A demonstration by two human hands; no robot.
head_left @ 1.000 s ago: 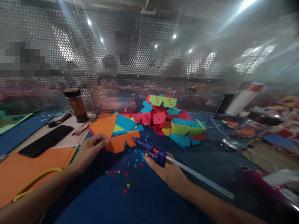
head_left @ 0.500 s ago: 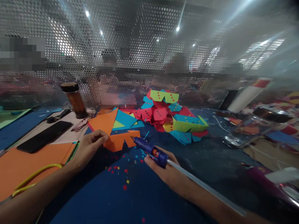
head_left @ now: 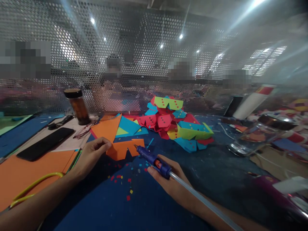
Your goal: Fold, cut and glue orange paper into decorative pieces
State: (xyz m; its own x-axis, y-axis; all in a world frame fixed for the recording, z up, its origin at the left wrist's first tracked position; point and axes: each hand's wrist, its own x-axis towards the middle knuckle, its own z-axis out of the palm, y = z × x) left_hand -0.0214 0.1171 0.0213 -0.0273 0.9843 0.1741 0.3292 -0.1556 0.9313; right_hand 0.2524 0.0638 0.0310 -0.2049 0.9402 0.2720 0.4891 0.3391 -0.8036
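My left hand (head_left: 95, 152) pinches the left end of an orange paper cutout (head_left: 120, 150) with a notch in its lower edge. In my right hand (head_left: 172, 183) is a blue glue gun (head_left: 154, 160), a long clear glue stick (head_left: 192, 189) running out of its back. The gun's nozzle is at the cutout's right part; whether it touches the paper I cannot tell. Below the cutout, small red, yellow and blue paper bits (head_left: 116, 178) lie scattered on the blue tabletop (head_left: 101, 205).
Behind is a pile of dotted paper cutouts (head_left: 166, 120), with orange sheets (head_left: 106, 126) left of it. At left are a phone (head_left: 45, 144), a brown jar (head_left: 79, 109) and yellow-handled scissors (head_left: 36, 186). A clear jar (head_left: 255, 138) lies at right. A perforated metal screen (head_left: 141, 57) stands behind.
The view has tilted up slightly, so things sit a little lower. The glue gun's nozzle has shifted slightly left over the orange cutout. Both hands keep their hold.
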